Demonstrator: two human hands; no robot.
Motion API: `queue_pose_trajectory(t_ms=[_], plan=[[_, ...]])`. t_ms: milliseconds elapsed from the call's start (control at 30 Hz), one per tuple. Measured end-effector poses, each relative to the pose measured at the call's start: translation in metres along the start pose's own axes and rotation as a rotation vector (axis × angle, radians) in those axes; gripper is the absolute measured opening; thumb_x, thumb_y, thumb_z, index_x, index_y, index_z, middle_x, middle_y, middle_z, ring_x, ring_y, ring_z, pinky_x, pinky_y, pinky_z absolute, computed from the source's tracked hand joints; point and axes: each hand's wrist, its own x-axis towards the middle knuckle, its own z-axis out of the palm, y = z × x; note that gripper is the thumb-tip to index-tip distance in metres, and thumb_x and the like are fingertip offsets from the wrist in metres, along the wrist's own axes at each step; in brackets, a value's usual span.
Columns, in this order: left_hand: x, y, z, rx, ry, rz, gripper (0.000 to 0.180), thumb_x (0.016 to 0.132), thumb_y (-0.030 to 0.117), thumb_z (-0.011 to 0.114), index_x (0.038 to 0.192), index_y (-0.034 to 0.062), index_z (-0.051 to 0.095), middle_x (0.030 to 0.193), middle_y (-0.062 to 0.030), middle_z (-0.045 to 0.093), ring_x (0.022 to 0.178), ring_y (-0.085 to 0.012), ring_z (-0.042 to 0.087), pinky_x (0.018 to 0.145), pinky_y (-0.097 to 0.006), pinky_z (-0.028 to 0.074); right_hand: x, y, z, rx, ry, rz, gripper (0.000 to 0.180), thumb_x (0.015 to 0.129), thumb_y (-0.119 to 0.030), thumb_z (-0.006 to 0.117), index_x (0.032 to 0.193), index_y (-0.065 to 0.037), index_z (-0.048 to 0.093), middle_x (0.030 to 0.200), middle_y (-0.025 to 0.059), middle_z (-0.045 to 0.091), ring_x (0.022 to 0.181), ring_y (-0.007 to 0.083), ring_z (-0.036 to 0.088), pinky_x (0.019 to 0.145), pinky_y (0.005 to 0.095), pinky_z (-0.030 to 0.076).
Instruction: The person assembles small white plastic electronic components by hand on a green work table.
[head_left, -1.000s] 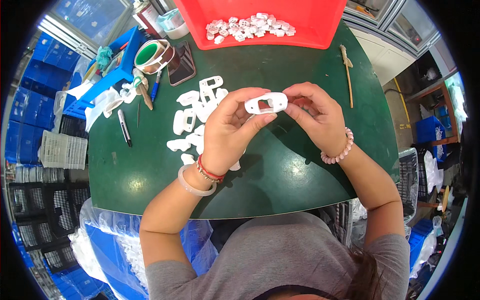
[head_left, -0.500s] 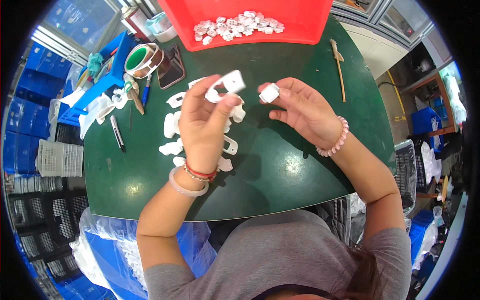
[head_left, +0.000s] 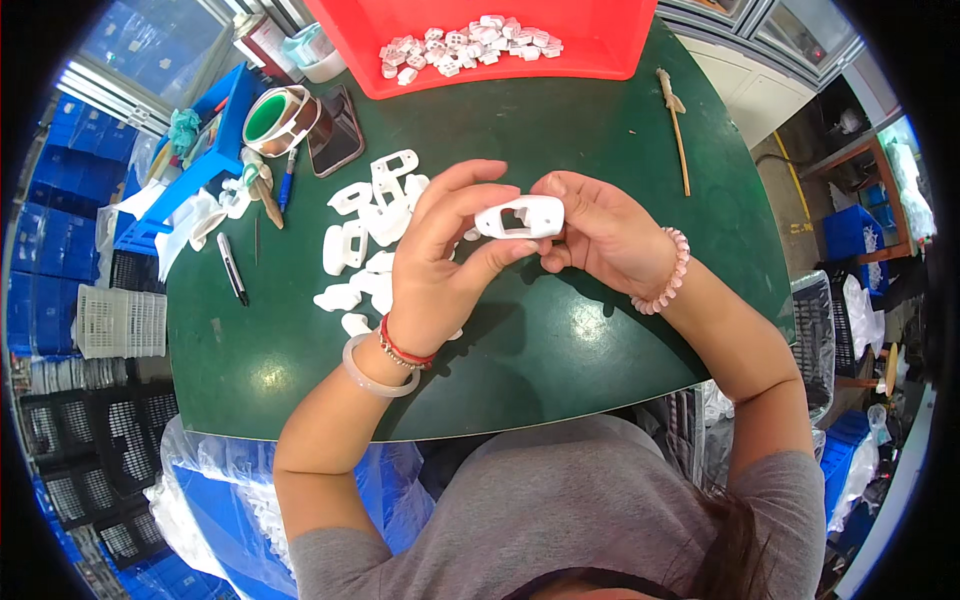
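In the head view, the left grip [head_left: 435, 265] is closed on a white shell [head_left: 543, 214], an elongated, rounded piece with a squarish opening through its middle. The thumb lies under the shell's near edge, and the fingers reach round to its left end and far side. The shell is held up above the green tabletop [head_left: 600, 345], its long side running roughly left to right and its open face toward the camera.

The right grip [head_left: 615, 228] is drawn in narrow at the shell's right end. Its thumb and bent fingers meet that end, while other fingertips show just below it, close to the left thumb. Whether it also pinches something behind the shell cannot be told, since the shell and the fingers cover that spot. The shell thus sits between the two grips, its opening and right half exposed.

Left of the shell, partly behind the left grip, lies a loose group of white parts [head_left: 382, 222], several with similar openings. Beyond both grips, at the far edge, a red bin [head_left: 585, 55] holds a heap of small white pieces [head_left: 465, 47]. A phone [head_left: 336, 135] lies left of the bin.
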Motion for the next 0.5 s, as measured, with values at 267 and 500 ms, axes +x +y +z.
queue_pose_trajectory(t_ms=[267,500], plan=[[-0.001,-0.001,0.003,-0.152,0.023,-0.095,0.033,0.076,-0.003,0.063,0.107,-0.0015,0.053,0.106,-0.0090,0.053,0.097,-0.0160,0.055,0.084,-0.027,0.047,0.000,-0.002,0.005,0.008,0.041,-0.008,0.027,0.090,-0.031,0.049,0.094,-0.005,0.054,0.086,0.0021,0.056,0.076,0.0088,0.053,0.064,0.0223,0.046],[0.002,0.003,0.001,-0.171,0.010,-0.161,0.032,0.076,-0.004,0.063,0.106,-0.0023,0.053,0.106,-0.0086,0.052,0.096,-0.0149,0.055,0.082,-0.026,0.047,0.000,0.001,-0.007,-0.091,0.017,-0.056,0.022,0.089,-0.019,0.051,0.103,-0.002,0.055,0.095,0.0058,0.058,0.085,0.0121,0.056,0.068,0.0247,0.047]])
